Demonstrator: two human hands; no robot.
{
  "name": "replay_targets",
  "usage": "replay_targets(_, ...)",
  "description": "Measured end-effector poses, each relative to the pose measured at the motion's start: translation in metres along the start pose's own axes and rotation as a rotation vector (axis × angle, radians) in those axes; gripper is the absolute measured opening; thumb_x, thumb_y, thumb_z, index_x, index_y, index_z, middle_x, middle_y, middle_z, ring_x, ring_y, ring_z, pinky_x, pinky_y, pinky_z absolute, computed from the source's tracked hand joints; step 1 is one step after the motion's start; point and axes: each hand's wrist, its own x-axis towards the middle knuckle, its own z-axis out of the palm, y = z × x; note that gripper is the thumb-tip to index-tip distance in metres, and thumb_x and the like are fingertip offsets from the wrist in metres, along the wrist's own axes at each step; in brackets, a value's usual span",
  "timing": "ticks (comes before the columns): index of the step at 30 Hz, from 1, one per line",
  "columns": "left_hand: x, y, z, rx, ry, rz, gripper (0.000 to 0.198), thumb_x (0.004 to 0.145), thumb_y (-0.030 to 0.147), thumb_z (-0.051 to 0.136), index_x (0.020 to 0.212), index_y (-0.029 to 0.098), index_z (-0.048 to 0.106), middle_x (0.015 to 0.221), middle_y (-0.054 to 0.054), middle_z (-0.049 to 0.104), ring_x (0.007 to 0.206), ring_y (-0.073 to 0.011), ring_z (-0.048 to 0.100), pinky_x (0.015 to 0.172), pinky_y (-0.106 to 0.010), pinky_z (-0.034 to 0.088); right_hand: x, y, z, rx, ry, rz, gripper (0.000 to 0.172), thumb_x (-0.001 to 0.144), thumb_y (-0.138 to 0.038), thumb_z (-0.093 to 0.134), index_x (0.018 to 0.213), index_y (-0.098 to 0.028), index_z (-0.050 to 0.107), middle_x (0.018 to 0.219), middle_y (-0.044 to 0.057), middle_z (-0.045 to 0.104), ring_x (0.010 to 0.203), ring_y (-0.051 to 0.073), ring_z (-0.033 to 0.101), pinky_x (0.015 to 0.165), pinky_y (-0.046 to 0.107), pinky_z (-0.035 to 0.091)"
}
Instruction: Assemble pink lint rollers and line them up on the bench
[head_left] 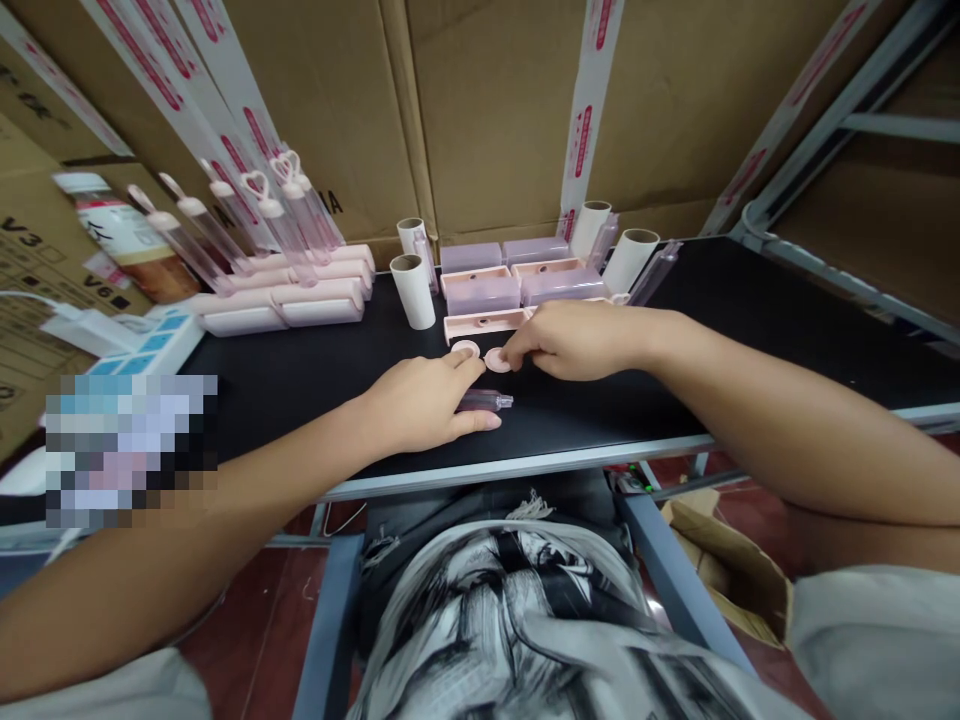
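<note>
My left hand point(424, 400) rests on the black table point(300, 380), its fingers curled around a clear pink handle piece point(491, 401) whose tip sticks out to the right. Its index finger touches a small pink round cap point(465, 349). My right hand point(574, 340) pinches a second pink round cap point(496, 360) lying on the table right beside the first. Just behind both hands lies an open pink case half point(484, 323).
Several pink and lilac case halves point(517, 275) and cardboard rolls point(414, 290) stand behind. Assembled pink rollers with heart handles point(285, 290) lie at the back left. A power strip point(150, 345) is at the left. Cardboard boxes point(495, 110) wall the back; a metal rack point(825, 150) stands right.
</note>
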Motion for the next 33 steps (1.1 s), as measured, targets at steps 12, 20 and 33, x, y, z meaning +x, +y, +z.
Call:
replay_targets(12,0.01,-0.006,-0.008,-0.048,0.01,0.013,0.06,0.105,0.066,0.057,0.145,0.021,0.059,0.155,-0.016,0.067,0.119,-0.0355,0.078,0.088,-0.041,0.061,0.004,0.007,0.002,-0.019,0.186,0.143,0.029,0.098,-0.014,0.057,0.111,-0.019,0.083,0.101,0.01,0.084,0.085,0.023,0.072,0.076,0.032,0.044)
replay_targets(20,0.025,-0.014,-0.038,-0.094,0.46,-0.033,0.051,0.101,0.05,0.071,0.138,0.017,0.059,0.134,-0.017,0.07,0.118,-0.033,0.075,0.094,-0.04,0.057,-0.001,0.003,-0.004,0.867,0.501,-0.068,0.054,0.095,-0.073,0.073,0.089,-0.02,0.073,0.069,-0.001,0.068,0.054,0.012,0.058,0.05,0.025,0.043)
replay_targets(33,0.057,-0.046,-0.014,-1.12,0.753,-0.049,0.033,0.098,0.05,0.079,0.106,0.021,0.066,0.079,-0.001,0.071,0.059,-0.0133,0.068,0.058,-0.025,0.054,0.02,0.008,0.0,1.377,1.063,0.009,0.06,0.083,-0.08,0.081,0.091,-0.021,0.072,0.062,-0.004,0.058,0.048,0.011,0.053,0.042,0.028,0.044)
